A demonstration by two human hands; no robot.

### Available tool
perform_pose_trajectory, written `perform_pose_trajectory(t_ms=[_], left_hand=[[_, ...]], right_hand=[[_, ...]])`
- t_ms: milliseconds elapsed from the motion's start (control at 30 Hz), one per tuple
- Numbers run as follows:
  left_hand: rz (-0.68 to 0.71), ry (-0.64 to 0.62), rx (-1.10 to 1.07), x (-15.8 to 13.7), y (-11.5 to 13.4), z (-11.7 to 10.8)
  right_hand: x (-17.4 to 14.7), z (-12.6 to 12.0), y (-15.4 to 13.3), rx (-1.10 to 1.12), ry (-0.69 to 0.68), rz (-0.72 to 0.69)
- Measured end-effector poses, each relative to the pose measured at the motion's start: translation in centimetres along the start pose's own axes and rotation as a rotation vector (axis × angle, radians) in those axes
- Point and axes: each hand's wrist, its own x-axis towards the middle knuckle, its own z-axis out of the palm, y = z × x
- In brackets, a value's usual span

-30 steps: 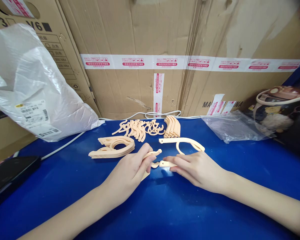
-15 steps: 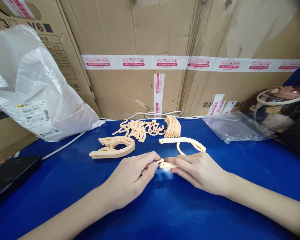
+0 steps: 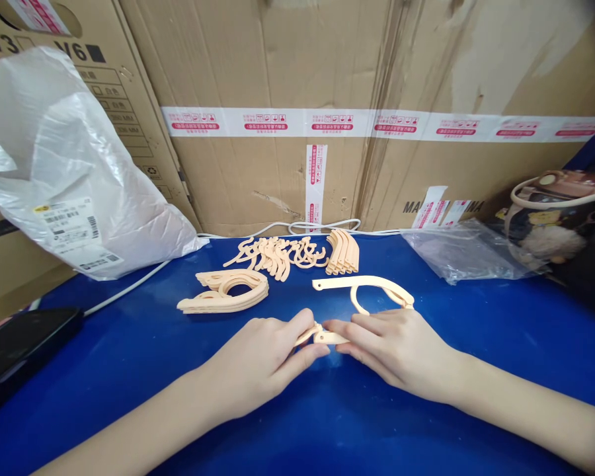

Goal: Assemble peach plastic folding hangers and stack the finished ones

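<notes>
In the middle of the head view, my right hand (image 3: 406, 354) is closed around a cream plastic folding hanger (image 3: 361, 283). One curved arm of it extends left above my fingers, and the end of another arm (image 3: 324, 338), with a small hole, sticks out at my fingertips. My left hand (image 3: 258, 363) pinches a small cream piece (image 3: 307, 335) against that end. Most of this piece is behind my fingers; it looks like a hanger hook, though its full shape is hidden.
Beyond my left hand lies a stack of folded hangers (image 3: 228, 303). Loose hooks and short parts (image 3: 272, 258) lie farther back, next to stacked curved arms (image 3: 344, 251). A white plastic bag (image 3: 79, 178), a phone (image 3: 24, 354), a clear bag (image 3: 456, 254) and cardboard boxes (image 3: 268, 172) surround the blue table (image 3: 297, 430).
Both hands have come slightly closer to me. My left thumb has slid forward below the small piece, and the hanger's free arm has spread a little farther from the lower arm.
</notes>
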Motion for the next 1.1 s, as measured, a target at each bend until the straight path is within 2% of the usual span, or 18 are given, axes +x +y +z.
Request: perform_pose_trajectory(t_ms=[300,467,700,900,1100], left_hand=[[-0.009,-0.033,0.097,-0.1,0.3,-0.1],[-0.015,-0.068,0.273,0.1,0.5,-0.4],[0.068,-0.042,0.510,0.0,-0.1,0.3],[0.231,0.120,0.723,-0.2,-0.7,0.7],[0.333,0.275,0.865,-0.5,-0.6,0.8]], right_hand=[[0.1,0.3,0.3,-0.066,0.010,-0.027],[0.1,0.2,0.2,0.052,-0.028,0.001],[0.2,0.3,0.2,0.078,-0.093,0.029],[0.2,0.0,-0.1,0.215,-0.126,0.080],[0.5,-0.6,-0.2,0.393,-0.230,0.161]])
